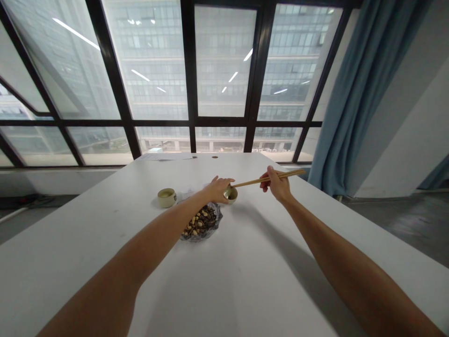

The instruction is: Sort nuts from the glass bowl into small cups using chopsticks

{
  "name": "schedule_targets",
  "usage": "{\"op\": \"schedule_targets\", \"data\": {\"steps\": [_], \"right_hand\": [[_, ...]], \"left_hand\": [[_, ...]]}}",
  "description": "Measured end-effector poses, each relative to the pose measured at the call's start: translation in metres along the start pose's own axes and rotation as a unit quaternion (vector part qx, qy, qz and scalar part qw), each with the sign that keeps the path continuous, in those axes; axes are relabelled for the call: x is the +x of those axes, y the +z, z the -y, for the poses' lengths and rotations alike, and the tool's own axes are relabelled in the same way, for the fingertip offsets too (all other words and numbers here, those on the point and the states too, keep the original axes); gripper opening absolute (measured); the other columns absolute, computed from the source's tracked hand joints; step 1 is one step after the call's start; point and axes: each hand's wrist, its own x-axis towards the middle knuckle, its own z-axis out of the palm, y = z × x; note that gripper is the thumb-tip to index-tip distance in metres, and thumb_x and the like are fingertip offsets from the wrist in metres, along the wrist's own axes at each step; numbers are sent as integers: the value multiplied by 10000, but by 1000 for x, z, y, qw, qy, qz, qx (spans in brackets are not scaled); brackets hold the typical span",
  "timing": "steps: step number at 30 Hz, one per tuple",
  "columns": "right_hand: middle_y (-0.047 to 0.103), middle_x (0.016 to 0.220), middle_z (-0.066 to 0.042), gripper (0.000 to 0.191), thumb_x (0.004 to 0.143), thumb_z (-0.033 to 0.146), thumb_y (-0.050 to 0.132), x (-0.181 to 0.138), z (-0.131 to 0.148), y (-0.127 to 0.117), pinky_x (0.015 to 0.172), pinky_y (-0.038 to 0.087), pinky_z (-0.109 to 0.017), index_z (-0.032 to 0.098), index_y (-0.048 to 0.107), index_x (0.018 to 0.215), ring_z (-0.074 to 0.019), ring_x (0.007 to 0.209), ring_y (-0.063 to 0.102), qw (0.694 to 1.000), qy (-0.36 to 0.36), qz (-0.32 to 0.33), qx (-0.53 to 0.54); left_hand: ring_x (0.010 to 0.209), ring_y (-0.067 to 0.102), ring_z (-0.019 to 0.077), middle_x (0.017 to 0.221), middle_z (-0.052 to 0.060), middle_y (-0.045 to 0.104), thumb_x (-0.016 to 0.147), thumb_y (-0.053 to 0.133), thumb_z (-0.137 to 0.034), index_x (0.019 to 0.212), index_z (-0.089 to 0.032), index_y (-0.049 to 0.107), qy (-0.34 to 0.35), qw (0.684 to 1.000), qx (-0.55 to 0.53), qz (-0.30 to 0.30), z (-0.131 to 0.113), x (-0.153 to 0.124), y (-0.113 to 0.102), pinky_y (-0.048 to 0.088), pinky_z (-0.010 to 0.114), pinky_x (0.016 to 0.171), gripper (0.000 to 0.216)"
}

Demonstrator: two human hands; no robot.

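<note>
My left hand (217,189) reaches across the middle of the table, its fingers round the left side of a small pale cup (232,198). A pair of wooden chopsticks (253,181) is held in my right hand (275,184), with the tips down at the cup's rim. What lies inside the cup is too small to tell. Below my left forearm sits a crinkled clear plastic bowl (213,228), partly covered by the arm, filled with a mix of pale nut-like pieces and dark seeds (200,222). Farther left stands a second pale green cup (166,198) with a dark mark on its side.
The long white table (196,290) runs up to a window wall with dark frames (191,70). Two small round dark objects (215,157) and flat white sheets (164,157) lie at its far end. A blue curtain (347,107) hangs at the right.
</note>
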Motion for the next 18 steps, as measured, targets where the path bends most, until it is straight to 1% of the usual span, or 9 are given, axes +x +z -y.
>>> {"op": "schedule_targets", "data": {"steps": [4, 8, 10, 12, 15, 18], "right_hand": [[587, 427, -41, 666, 789, 773, 560, -1, 2, 2, 311, 396, -211, 141, 639, 593, -105, 305, 490, 1000, 5, 7, -2], [630, 486, -53, 665, 717, 792, 615, -5, 3, 7, 345, 435, -205, 133, 670, 643, -119, 361, 552, 995, 18, 88, -50], [639, 505, -48, 660, 710, 791, 622, -6, 2, 10, 353, 437, -202, 135, 681, 658, -119, 381, 562, 993, 6, 103, -62], [630, 498, -41, 650, 726, 783, 616, -7, 2, 11, 346, 426, -200, 140, 679, 649, -115, 374, 553, 994, -6, 90, -65], [608, 466, -35, 645, 754, 775, 599, -7, 5, 11, 321, 395, -202, 148, 671, 622, -110, 346, 521, 997, -17, 51, -55], [580, 426, -31, 646, 795, 759, 572, -8, 14, 13, 298, 361, -207, 154, 663, 589, -106, 315, 482, 999, -28, 6, -36]], "left_hand": [[1258, 524, 321, 1338, 123, 591, 663, 775, -380, 1414, -204, 384, 7, 1000, 4, -3, -2, -2, -1, 219, 499, 1156, 865], [1242, 543, 315, 1326, 127, 608, 660, 772, -398, 1433, -194, 343, -13, 1000, -15, 12, 1, 0, -1, 241, 508, 1135, 908], [1248, 545, 305, 1326, 134, 614, 669, 766, -395, 1446, -181, 312, -29, 999, -34, 23, 4, 2, -1, 230, 517, 1138, 925], [1259, 541, 301, 1342, 145, 609, 688, 753, -408, 1453, -169, 293, -49, 997, -51, 35, 6, 3, 0, 206, 531, 1148, 924], [1293, 517, 311, 1367, 145, 598, 716, 730, -462, 1457, -182, 288, -84, 993, -61, 63, 10, 5, 0, 140, 570, 1163, 907], [1346, 465, 319, 1425, 149, 549, 740, 704, -507, 1442, -203, 329, -76, 993, -50, 72, 15, -1, -8, 67, 599, 1172, 852]]}}
